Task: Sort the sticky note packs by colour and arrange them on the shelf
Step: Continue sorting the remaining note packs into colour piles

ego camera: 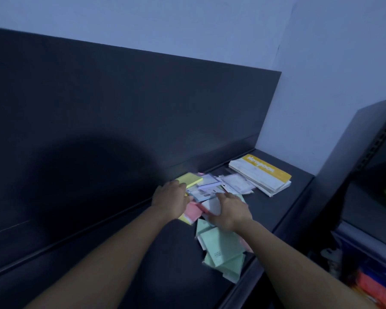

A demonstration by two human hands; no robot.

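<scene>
Your shelf point(120, 253) is dark, with a dark back panel point(120, 103) against a pale wall point(321, 63), and the light is dim. The packs lie in 1 heap point(210, 192) near its right end: 1 yellow pack point(188, 179) at the back, 1 pink pack point(193, 211), about 3 green packs point(221, 248) nearest you, the rest too blurred to count. Your left hand point(169, 201) touches the yellow pack, but its grip is unclear. Your right hand point(230, 210) lies spread flat on a pale pack point(212, 206). 1 notebook stack point(261, 175) sits just right of the heap, and a 2nd rack point(377, 152) stands further right.

Both bare forearms reach forward. The left hand point(169, 202) curls its fingers downward; the right hand point(230, 211) lies flat, palm down.
</scene>
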